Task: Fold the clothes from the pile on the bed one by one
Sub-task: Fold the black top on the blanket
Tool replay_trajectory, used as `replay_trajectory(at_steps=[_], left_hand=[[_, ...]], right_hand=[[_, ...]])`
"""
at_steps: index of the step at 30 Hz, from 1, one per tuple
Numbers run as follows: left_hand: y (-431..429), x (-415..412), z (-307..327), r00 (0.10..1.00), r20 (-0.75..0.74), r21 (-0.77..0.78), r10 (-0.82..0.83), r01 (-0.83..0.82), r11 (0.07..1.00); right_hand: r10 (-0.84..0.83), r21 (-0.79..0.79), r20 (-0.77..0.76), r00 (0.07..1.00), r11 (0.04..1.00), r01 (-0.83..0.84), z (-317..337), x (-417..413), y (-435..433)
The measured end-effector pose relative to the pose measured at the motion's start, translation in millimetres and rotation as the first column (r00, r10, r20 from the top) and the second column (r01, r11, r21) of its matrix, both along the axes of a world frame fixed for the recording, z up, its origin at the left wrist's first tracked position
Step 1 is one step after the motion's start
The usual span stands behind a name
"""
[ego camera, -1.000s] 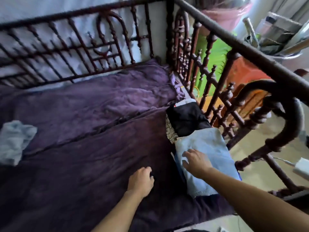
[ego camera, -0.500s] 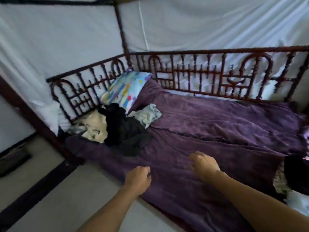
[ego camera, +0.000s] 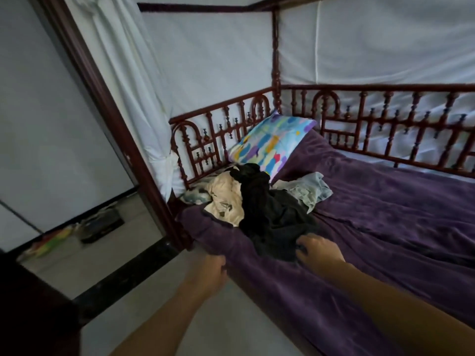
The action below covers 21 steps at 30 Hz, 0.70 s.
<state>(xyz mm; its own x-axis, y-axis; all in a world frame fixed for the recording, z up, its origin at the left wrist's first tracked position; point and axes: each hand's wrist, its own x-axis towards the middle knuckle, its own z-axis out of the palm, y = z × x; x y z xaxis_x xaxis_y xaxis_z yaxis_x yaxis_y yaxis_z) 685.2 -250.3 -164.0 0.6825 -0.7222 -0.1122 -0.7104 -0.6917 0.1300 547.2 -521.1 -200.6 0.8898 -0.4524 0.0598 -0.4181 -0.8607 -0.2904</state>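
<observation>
Right hand (ego camera: 318, 253), fingers curled onto the near hem of the black garment (ego camera: 272, 217), grip not confirmable; left hand (ego camera: 208, 271), loosely closed, holds nothing. Pile at 12 o'clock from the hands, below the pillow (ego camera: 272, 142): cream (ego camera: 226, 199) and pale-blue (ego camera: 308, 188) garments remain unfolded.

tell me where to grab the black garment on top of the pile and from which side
Take the black garment by its near lower edge, where it spills flat onto the purple blanket, coming from the front of the bed. The right hand is already at that edge. Its far end is bunched between the cream garment and the pillow, so pulling toward you should free it.
</observation>
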Motion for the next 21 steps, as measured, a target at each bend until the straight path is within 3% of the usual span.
replay_trajectory(at_steps=[8,21], left_hand=[[-26,107,-18,0.997,-0.062,-0.017,-0.049,0.048,0.999],[-129,316,-52,0.995,-0.082,0.053,0.049,-0.045,0.998]], right_hand=[[0.003,0.012,-0.071,0.997,1.000,-0.002,-24,96,-21],[-0.008,0.177,-0.248,0.969,0.983,0.054,-95,296,-132]])
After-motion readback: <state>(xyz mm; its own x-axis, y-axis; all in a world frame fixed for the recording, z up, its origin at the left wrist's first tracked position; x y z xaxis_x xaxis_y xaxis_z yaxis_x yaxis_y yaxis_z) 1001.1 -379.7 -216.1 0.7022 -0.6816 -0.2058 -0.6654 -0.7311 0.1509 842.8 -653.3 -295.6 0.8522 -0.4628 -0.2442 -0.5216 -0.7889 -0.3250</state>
